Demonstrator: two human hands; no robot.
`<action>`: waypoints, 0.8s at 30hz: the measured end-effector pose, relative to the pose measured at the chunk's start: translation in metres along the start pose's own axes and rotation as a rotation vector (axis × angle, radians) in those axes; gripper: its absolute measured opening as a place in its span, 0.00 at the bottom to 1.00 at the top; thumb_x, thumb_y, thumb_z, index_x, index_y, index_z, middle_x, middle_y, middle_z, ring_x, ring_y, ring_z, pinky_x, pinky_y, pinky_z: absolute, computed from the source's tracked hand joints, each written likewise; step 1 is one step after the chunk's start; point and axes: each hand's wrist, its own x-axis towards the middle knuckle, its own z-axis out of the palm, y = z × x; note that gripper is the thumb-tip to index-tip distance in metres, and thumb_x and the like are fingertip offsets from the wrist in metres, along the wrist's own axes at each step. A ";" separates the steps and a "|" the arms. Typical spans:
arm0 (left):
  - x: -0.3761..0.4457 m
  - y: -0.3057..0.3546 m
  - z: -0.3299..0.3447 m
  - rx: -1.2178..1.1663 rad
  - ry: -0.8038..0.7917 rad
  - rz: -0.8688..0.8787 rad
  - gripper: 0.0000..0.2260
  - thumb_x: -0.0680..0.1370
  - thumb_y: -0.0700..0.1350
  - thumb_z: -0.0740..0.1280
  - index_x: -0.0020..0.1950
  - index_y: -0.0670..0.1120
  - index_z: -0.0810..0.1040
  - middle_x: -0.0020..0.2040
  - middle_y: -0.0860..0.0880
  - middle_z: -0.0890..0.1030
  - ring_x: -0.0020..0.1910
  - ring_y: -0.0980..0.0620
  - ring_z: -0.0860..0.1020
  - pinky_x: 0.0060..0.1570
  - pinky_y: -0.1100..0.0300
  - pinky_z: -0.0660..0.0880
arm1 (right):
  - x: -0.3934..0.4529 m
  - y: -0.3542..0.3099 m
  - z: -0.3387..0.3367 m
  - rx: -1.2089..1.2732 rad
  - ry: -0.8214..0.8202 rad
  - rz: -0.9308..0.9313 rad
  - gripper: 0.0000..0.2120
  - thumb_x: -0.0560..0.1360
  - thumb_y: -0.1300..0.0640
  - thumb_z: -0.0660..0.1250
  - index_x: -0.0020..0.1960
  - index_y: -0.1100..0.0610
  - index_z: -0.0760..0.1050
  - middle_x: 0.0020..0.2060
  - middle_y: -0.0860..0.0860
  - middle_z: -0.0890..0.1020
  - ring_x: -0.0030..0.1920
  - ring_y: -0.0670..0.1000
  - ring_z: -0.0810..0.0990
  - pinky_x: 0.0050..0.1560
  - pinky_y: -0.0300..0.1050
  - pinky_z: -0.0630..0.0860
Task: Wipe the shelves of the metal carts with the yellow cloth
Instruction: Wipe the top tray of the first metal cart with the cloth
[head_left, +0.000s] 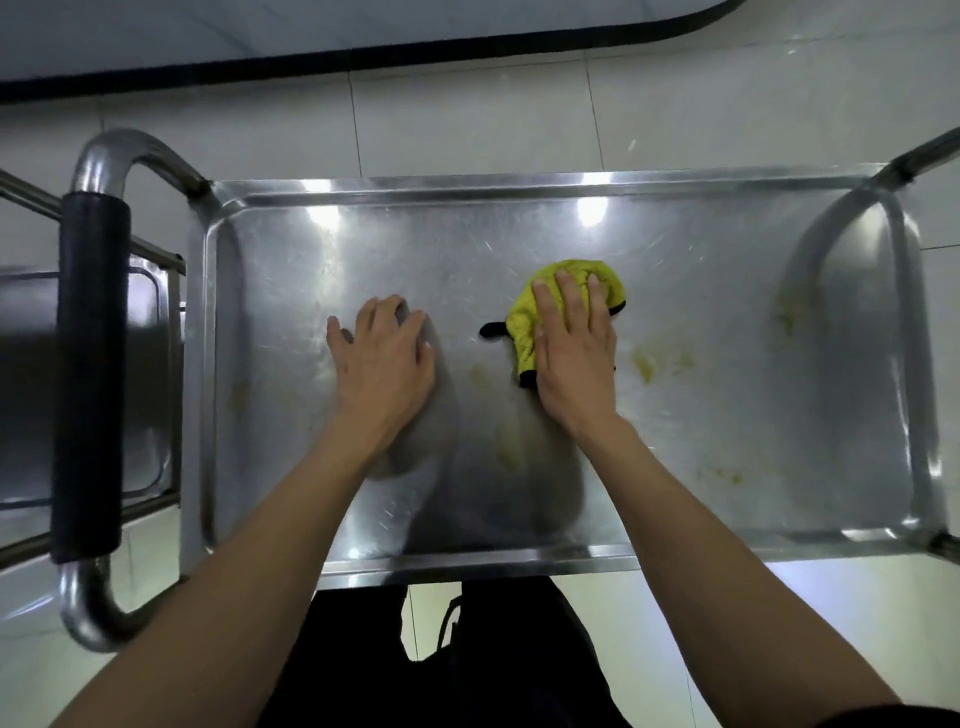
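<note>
Yellow cloth (561, 301), crumpled with black trim, lies mid-shelf under the flat, straight-fingered right hand (571, 353). Left hand (384, 358) rests open on the scratched, stained steel cart shelf (727, 322).

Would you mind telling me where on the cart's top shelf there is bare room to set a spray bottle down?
The top shelf is bare on its right end, between the right hand pressing the yellow cloth and the right rim, though stained there. The left end, between the left hand and the handle-side rim, is bare too. The middle is crowded by both hands.
</note>
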 end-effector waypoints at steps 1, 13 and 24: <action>-0.002 -0.001 0.001 0.010 -0.013 0.013 0.18 0.80 0.50 0.60 0.70 0.49 0.72 0.72 0.48 0.68 0.75 0.45 0.63 0.70 0.33 0.58 | -0.002 -0.006 0.003 -0.007 -0.009 -0.030 0.23 0.84 0.53 0.53 0.78 0.47 0.57 0.79 0.49 0.55 0.80 0.57 0.47 0.75 0.57 0.57; -0.079 -0.092 0.005 -0.167 0.091 -0.271 0.17 0.78 0.50 0.64 0.66 0.48 0.74 0.72 0.45 0.68 0.73 0.42 0.63 0.70 0.37 0.63 | -0.005 -0.097 0.047 -0.052 -0.026 -0.336 0.30 0.79 0.59 0.63 0.78 0.50 0.57 0.78 0.52 0.57 0.78 0.61 0.50 0.73 0.63 0.61; -0.137 -0.138 0.019 -0.194 0.140 -0.334 0.17 0.79 0.48 0.61 0.67 0.46 0.76 0.72 0.45 0.69 0.73 0.44 0.65 0.73 0.46 0.61 | 0.003 -0.243 0.085 -0.073 -0.182 -0.605 0.27 0.80 0.57 0.61 0.78 0.50 0.60 0.79 0.53 0.59 0.79 0.62 0.51 0.75 0.60 0.54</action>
